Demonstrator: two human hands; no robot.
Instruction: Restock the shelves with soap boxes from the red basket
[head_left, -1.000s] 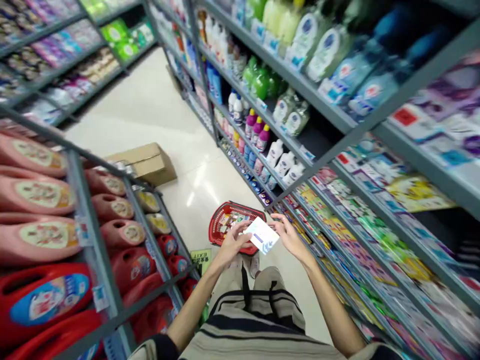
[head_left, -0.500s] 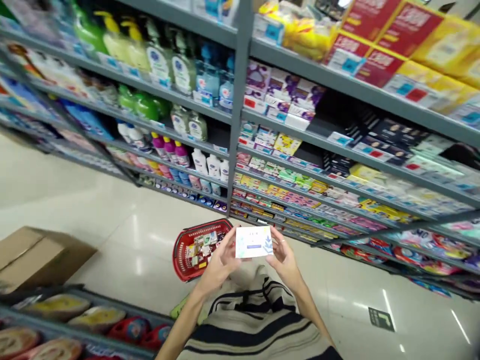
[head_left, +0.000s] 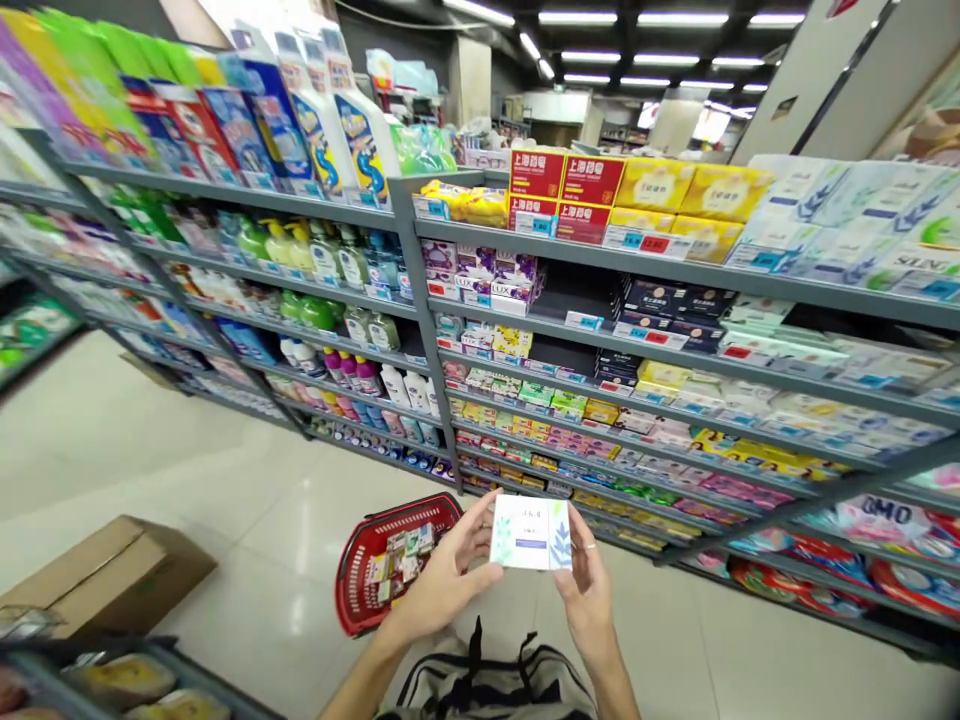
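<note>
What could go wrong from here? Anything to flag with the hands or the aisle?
1. The white leaf-print box is held at its side edges between the left hand and right hand; it might slip if either grip loosens.
2. The red shopping basket, low beside the left hand, could catch a foot on a step forward.
3. The cardboard box on the floor to the left may be a trip hazard.
</note>
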